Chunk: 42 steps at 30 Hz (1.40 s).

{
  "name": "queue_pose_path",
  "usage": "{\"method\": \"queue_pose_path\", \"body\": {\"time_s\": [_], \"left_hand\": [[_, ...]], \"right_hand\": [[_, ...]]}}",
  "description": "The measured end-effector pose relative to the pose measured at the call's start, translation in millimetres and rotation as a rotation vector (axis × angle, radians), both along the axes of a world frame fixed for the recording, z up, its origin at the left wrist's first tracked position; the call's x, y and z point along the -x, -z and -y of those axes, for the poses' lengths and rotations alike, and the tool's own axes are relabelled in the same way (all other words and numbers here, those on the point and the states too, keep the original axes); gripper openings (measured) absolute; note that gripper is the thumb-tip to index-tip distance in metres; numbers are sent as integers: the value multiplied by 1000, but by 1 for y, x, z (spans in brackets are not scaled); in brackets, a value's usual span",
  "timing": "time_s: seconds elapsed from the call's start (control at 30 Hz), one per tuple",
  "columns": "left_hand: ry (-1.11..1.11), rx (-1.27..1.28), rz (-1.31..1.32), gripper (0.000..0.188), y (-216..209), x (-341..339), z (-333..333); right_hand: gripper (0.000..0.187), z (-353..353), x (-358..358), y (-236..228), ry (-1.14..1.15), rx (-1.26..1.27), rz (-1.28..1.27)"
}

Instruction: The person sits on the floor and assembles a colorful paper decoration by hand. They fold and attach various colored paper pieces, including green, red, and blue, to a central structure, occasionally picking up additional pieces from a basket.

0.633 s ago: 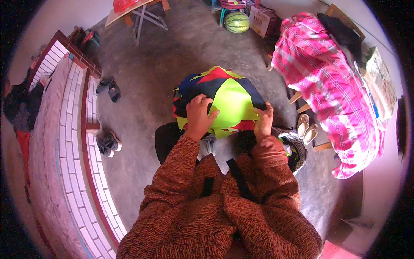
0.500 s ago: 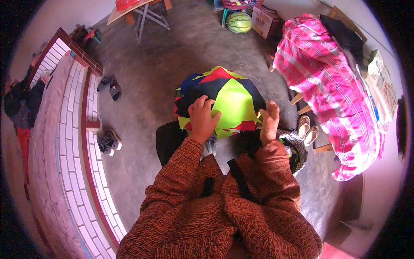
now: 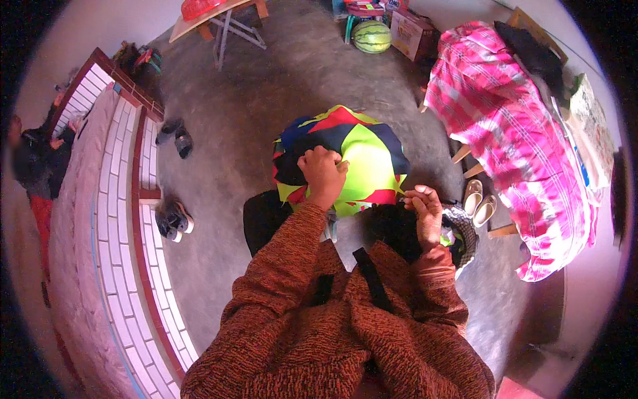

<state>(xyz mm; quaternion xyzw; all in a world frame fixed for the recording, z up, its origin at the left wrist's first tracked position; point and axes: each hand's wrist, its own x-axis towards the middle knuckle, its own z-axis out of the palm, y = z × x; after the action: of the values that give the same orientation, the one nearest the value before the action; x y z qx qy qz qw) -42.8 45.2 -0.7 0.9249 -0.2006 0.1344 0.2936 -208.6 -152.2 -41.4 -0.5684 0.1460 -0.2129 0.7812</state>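
In front of my knees sits a rounded patchwork cloth (image 3: 367,159) of neon yellow, red, dark navy and blue pointed pieces. My left hand (image 3: 324,176) rests on its near left part, fingers curled in and pressed against the cloth. At the near right edge, beside a yellow point, my right hand (image 3: 425,207) is closed, thumb and fingertips together. Whatever lies in that pinch is too small to make out. What supports the cloth from below is hidden. By my right knee stands a checked basket (image 3: 468,233) with bright scraps in it, partly covered by my arm.
A pink plaid cover (image 3: 512,146) drapes over wooden-legged furniture on the right, with pale shoes (image 3: 480,203) beside it. To the left, a person (image 3: 41,159) is on a white-tiled brick platform (image 3: 113,246); dark shoes (image 3: 174,221) lie near it. A watermelon (image 3: 371,37) sits ahead.
My left hand has slid right over the cloth and its fingers have curled in. My right hand has dropped slightly and its spread fingers have come together in a pinch.
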Motion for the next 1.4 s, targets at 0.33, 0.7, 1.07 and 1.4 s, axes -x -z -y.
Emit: {"method": "queue_pose_path", "body": {"time_s": [0.33,0.7,1.07,1.4], "left_hand": [[447,914,-766,18,-60,-85,11],[106,632,-677,47,-22,-126,-15],[190,458,-547,48,8,-137,-67],[346,-253,275,41,-21,-74,0]], "right_hand": [[17,-5,1,-2,-23,-39,38],[16,0,1,4,-8,-71,87],[13,24,32,1,96,-213,173],[21,130,197,107,696,-206,-222]]}}
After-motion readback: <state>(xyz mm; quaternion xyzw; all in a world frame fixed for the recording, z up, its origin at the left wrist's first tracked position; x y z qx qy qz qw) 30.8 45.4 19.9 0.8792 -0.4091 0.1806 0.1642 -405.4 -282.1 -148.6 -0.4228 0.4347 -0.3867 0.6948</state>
